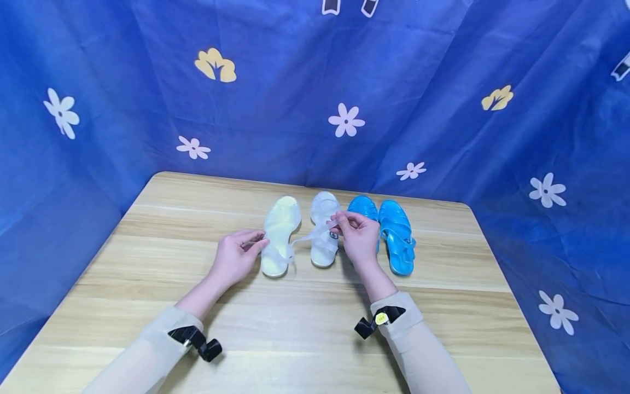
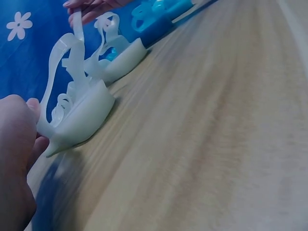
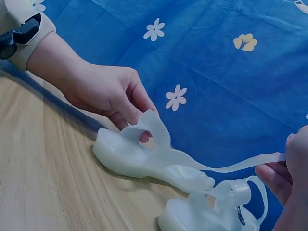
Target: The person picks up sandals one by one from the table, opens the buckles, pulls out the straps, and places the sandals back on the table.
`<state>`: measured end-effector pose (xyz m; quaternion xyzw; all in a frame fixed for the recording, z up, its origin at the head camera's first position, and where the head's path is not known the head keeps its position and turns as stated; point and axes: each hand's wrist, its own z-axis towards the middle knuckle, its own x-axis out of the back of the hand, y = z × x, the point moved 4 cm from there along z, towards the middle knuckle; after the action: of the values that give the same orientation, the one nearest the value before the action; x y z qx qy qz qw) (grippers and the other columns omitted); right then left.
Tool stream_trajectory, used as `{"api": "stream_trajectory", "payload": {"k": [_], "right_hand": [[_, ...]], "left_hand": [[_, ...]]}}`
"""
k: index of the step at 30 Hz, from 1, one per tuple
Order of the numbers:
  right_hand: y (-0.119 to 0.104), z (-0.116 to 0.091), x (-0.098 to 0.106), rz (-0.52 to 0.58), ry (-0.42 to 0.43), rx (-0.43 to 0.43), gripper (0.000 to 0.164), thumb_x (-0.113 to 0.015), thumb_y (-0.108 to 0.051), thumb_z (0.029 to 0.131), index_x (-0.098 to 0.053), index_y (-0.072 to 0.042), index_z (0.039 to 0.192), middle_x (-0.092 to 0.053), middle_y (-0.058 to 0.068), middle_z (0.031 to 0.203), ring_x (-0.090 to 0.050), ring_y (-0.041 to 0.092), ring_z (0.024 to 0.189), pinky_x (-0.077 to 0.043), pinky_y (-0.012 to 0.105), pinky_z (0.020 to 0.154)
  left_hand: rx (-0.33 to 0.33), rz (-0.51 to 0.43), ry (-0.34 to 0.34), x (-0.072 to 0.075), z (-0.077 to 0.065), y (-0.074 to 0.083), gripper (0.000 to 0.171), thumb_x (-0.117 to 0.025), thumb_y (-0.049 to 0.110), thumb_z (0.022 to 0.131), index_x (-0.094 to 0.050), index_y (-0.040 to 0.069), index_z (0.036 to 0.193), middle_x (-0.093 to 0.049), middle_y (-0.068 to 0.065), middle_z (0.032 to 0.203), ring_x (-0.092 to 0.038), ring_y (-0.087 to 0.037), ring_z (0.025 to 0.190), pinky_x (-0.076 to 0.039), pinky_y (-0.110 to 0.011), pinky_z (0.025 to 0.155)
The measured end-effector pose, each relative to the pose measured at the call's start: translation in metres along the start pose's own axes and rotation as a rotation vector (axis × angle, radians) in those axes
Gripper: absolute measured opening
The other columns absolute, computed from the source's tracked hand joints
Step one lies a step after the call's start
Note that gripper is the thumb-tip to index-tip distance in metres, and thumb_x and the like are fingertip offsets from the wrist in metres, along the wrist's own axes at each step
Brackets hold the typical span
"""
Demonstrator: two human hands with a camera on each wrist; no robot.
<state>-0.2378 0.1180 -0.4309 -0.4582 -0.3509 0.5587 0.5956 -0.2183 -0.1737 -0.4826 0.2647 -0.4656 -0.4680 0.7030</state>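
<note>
A milky white jelly sandal [image 1: 283,216] lies sole down on the table, toe pointing away from me. My left hand [image 1: 233,256] pinches its left side between thumb and fingers; in the left wrist view the thumb and a fingertip close on the sandal's edge [image 2: 84,122]. Between the thumb and fingers of my right hand [image 1: 361,239] is the end of the sandal's long thin strap [image 1: 307,237], drawn out to the right and raised. In the right wrist view that strap [image 3: 226,168] runs over a second white sandal [image 3: 183,214], whose own strap forms a loop.
Right of the white pair stand two blue jelly sandals [image 1: 396,221], the nearer one to my right hand partly covered by it. All stand toward the back of a light wooden table [image 1: 295,323]. A blue patterned curtain [image 1: 275,109] surrounds the back and sides.
</note>
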Motion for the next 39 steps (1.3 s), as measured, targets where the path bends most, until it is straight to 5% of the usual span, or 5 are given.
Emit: {"api": "stream_trajectory", "payload": {"k": [23,29,34,39], "right_hand": [[0.003,0.016,0.019,-0.077,0.041,-0.228,0.017,-0.069,-0.003,0.103,-0.076,0.011,0.112,-0.077,0.024,0.097,-0.078,0.019,0.081,-0.064,0.037,0.08],[0.002,0.016,0.022,-0.086,0.003,-0.253,0.019,-0.07,0.0,0.101,-0.073,0.012,0.115,-0.074,0.031,0.107,-0.078,0.033,0.092,-0.062,0.047,0.087],[-0.003,0.014,0.027,-0.236,-0.058,-0.184,0.023,-0.073,-0.006,0.101,-0.074,0.005,0.12,-0.074,0.026,0.114,-0.076,0.033,0.101,-0.063,0.036,0.087],[-0.012,0.008,0.034,-0.319,-0.101,-0.052,0.033,-0.075,-0.008,0.099,-0.07,0.002,0.131,-0.072,0.019,0.126,-0.075,0.025,0.107,-0.06,0.026,0.089]], "left_hand": [[0.106,-0.082,0.017,-0.022,0.026,-0.006,0.022,-0.08,0.001,0.094,-0.077,-0.008,0.114,-0.076,-0.02,0.11,-0.075,-0.033,0.1,-0.058,-0.016,0.083],[0.131,-0.105,-0.026,-0.019,0.025,-0.008,0.027,-0.078,0.005,0.097,-0.074,-0.008,0.121,-0.076,-0.021,0.113,-0.074,-0.033,0.102,-0.056,-0.016,0.088],[0.144,-0.147,-0.077,-0.009,0.024,-0.002,0.037,-0.075,0.01,0.101,-0.067,-0.009,0.132,-0.072,-0.023,0.125,-0.07,-0.037,0.115,-0.056,-0.024,0.096],[0.109,-0.089,-0.083,0.003,0.022,0.01,0.045,-0.074,0.021,0.102,-0.065,-0.004,0.138,-0.067,-0.019,0.138,-0.065,-0.042,0.124,-0.055,-0.044,0.104]]}}
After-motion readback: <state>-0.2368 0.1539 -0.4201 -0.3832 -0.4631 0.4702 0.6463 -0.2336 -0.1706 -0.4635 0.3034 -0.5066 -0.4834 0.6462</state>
